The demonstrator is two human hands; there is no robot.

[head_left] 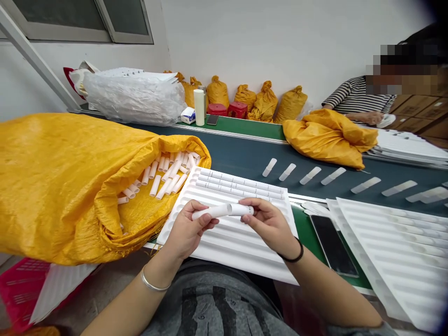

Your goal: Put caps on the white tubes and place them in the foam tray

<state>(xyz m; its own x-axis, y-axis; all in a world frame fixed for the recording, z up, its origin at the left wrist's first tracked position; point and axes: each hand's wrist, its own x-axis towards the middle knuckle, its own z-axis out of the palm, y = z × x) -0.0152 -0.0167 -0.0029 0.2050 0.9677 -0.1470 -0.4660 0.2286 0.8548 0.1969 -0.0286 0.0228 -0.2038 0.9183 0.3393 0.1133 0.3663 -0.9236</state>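
A pale wall (266, 37) with a window (66, 21) at the left closes off the room, and tied yellow sacks (217, 91) and red stools (238, 109) stand along its foot. The worktop (301, 219) is green along both long edges, with a dark belt (241, 151) running down its middle. On its far edge, towards the left, sit a plastic-wrapped bundle (133, 95), a small box (188, 115), a white cylinder (199, 107) and a small phone (212, 120); farther right, a slumped sack (329, 135) bulges over the belt, near a person in a striped top (360, 95). A big open sack (70, 186) fills the left end, its mouth full of short white tubes (175, 172) and crowding the left edge of a grooved white tray (241, 242). The tray overhangs the near edge, its far grooves filled with marked tubes (241, 184). Beyond its right edge, a larger phone (334, 245) lies between it and more trays (402, 261); translucent tubes (310, 175) line the belt. Above the tray, the left hand (196, 224) grips a plain white tube (212, 212) and the right hand (268, 221) pinches a marked piece (241, 210), their ends meeting; whether one sits inside the other, I cannot tell.
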